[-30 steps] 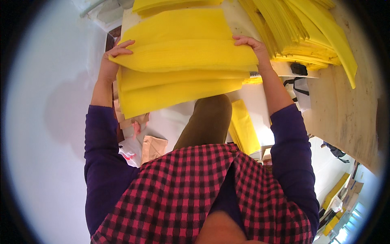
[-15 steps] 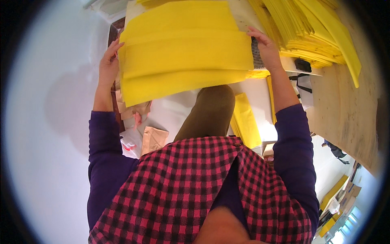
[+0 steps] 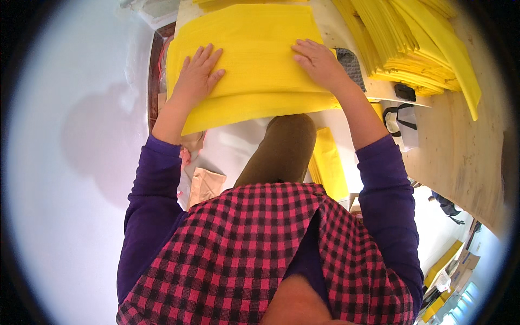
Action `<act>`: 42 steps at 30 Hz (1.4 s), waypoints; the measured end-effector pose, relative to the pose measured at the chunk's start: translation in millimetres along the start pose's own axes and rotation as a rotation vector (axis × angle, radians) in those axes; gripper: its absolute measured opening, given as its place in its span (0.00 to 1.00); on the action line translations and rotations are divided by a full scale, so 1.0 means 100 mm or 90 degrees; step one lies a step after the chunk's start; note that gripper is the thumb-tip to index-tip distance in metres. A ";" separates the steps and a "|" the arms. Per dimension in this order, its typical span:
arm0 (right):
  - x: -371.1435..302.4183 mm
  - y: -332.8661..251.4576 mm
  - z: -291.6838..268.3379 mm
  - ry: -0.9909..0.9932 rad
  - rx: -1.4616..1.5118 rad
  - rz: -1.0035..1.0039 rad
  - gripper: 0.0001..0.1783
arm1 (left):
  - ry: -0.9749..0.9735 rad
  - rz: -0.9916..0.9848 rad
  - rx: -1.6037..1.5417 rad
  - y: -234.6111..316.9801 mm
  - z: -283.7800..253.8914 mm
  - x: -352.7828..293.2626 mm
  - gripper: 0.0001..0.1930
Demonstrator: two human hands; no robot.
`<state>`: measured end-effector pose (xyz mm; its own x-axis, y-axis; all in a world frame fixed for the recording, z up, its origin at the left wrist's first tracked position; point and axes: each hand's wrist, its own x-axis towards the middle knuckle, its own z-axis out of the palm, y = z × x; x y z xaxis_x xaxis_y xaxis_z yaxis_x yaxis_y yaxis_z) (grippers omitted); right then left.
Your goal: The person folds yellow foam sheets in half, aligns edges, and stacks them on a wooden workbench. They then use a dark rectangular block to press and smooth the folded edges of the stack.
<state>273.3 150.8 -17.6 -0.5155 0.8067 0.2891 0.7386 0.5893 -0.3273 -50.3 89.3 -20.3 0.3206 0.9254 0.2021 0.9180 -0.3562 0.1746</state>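
Observation:
A wide sheet of yellow fabric point(image 3: 249, 65) lies across the table in front of me, its near edge hanging over toward my knee. On its left part rests my left hand point(image 3: 199, 75), palm down with the fingers spread. My right hand point(image 3: 318, 62) lies flat near the cloth's right side, fingers stretched toward the middle. Neither hand grips anything. Folds run across the cloth between and below the hands.
Tall piles of folded yellow fabric point(image 3: 414, 49) stand at the right on the wooden table point(image 3: 455, 146). A dark grey textured pad point(image 3: 350, 66) and a small black object point(image 3: 404, 92) lie near my right forearm. Below are a white bag point(image 3: 402, 127), yellow cloth point(image 3: 328, 165) and brown paper point(image 3: 206, 187).
Both hands have come inward from the cloth's left and right edges and now press flat on its top. The cloth's raised crosswise fold looks flatter, and its left near corner sits farther right.

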 end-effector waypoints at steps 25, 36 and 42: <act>0.75 -0.04 -0.29 -0.258 0.065 0.047 0.13 | 0.393 -0.145 -0.293 0.34 -0.17 -0.79 0.17; 0.66 -0.12 -0.55 -0.447 0.169 0.106 0.15 | 0.179 -0.437 -1.382 1.26 0.05 -0.92 0.24; 0.36 -0.22 -0.73 -0.443 0.424 0.267 0.14 | 0.179 -0.468 -1.487 1.25 0.06 -0.84 0.20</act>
<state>270.4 163.8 66.0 -0.5657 0.6756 -0.4728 0.6363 -0.0071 -0.7714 38.9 -32.3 -21.3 0.0144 0.9485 -0.3166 -0.8487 0.1790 0.4977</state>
